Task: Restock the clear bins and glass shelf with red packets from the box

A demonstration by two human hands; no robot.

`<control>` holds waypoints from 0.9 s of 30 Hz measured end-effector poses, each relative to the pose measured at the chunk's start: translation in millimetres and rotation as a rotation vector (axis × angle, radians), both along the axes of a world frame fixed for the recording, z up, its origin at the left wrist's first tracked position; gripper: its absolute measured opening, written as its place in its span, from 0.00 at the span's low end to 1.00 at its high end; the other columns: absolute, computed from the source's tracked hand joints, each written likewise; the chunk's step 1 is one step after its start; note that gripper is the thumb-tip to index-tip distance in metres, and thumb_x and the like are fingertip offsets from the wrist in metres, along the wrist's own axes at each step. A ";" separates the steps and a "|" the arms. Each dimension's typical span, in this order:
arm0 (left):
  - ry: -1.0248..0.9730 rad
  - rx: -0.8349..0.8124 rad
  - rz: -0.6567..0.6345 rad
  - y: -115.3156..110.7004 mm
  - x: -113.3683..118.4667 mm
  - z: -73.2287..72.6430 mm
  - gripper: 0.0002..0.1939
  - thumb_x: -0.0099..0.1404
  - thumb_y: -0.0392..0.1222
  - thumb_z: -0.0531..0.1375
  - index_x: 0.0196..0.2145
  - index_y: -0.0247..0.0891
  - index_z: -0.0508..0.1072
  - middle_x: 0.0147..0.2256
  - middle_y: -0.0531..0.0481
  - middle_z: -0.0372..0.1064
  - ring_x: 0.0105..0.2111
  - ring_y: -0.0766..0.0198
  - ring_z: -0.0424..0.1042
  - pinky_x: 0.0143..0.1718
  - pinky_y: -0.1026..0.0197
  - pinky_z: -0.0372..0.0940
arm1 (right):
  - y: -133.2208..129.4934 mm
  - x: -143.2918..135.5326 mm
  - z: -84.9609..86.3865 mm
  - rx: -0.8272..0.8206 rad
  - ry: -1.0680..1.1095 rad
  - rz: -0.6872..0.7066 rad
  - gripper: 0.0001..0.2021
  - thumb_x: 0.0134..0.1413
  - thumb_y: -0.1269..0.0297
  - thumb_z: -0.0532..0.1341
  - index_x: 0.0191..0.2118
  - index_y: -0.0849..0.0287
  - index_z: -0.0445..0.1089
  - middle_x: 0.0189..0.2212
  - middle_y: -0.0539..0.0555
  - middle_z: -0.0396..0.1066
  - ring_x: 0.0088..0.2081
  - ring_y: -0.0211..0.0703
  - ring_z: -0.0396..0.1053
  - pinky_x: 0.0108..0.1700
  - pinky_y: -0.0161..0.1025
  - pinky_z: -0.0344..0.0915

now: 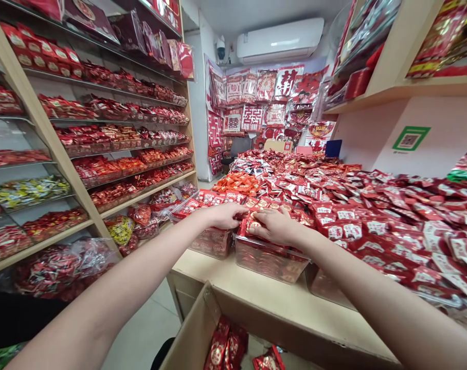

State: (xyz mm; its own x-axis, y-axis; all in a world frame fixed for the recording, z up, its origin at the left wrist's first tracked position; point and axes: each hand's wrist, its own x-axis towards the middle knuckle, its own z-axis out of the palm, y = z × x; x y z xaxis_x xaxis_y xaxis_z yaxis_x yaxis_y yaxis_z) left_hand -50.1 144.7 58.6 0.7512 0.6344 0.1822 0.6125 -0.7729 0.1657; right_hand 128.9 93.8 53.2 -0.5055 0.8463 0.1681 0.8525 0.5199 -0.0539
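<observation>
My left hand [229, 216] reaches to the left rim of a clear plastic bin [272, 262], its fingers curled in on the edge of a red foil packet [243, 226]. Just beside it, my right hand [276, 225] lies over the gold-printed red packets in the same bin, fingers stretched out and touching them. Packets stand in tight rows inside, seen through the bin's front wall. What lies under my right palm is hidden. Below, an open cardboard box [295, 324] holds several loose red packets [221, 347].
Another clear bin [214, 244] stands to the left, with more bins on the right. Red packets [395, 216] are heaped across the wooden counter [252, 280]. Stocked shelves [137, 141] line the left wall. A wall shelf [388, 95] juts out at upper right.
</observation>
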 end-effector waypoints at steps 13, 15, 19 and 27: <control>-0.050 -0.058 -0.027 -18.0 4.2 4.9 0.21 0.60 0.35 0.47 0.52 0.37 0.60 0.53 0.45 0.57 0.53 0.61 0.57 0.52 0.59 0.52 | -7.3 17.0 2.0 0.089 0.032 -0.009 0.17 0.55 0.57 0.49 0.45 0.61 0.65 0.44 0.60 0.67 0.49 0.50 0.58 0.50 0.50 0.51; -0.049 -0.032 -0.076 -25.9 5.8 1.5 0.23 0.62 0.44 0.48 0.54 0.38 0.56 0.56 0.45 0.51 0.56 0.59 0.50 0.55 0.56 0.47 | -11.2 24.5 2.7 0.122 0.037 0.013 0.16 0.55 0.62 0.50 0.46 0.62 0.65 0.45 0.60 0.67 0.49 0.48 0.59 0.50 0.46 0.53; 0.002 0.058 -0.173 -32.6 8.7 -12.8 0.32 0.54 0.54 0.56 0.54 0.41 0.57 0.58 0.46 0.46 0.58 0.52 0.42 0.57 0.49 0.42 | -24.9 40.2 1.3 0.242 0.062 0.078 0.14 0.54 0.67 0.50 0.42 0.64 0.68 0.41 0.59 0.70 0.47 0.47 0.61 0.50 0.43 0.54; -0.047 0.079 -0.165 -19.8 11.8 -25.2 0.31 0.52 0.57 0.56 0.50 0.38 0.63 0.54 0.45 0.56 0.58 0.53 0.44 0.56 0.51 0.46 | -48.7 53.9 -11.3 0.248 -0.021 -0.031 0.10 0.53 0.64 0.53 0.33 0.59 0.71 0.36 0.55 0.72 0.47 0.53 0.60 0.50 0.51 0.48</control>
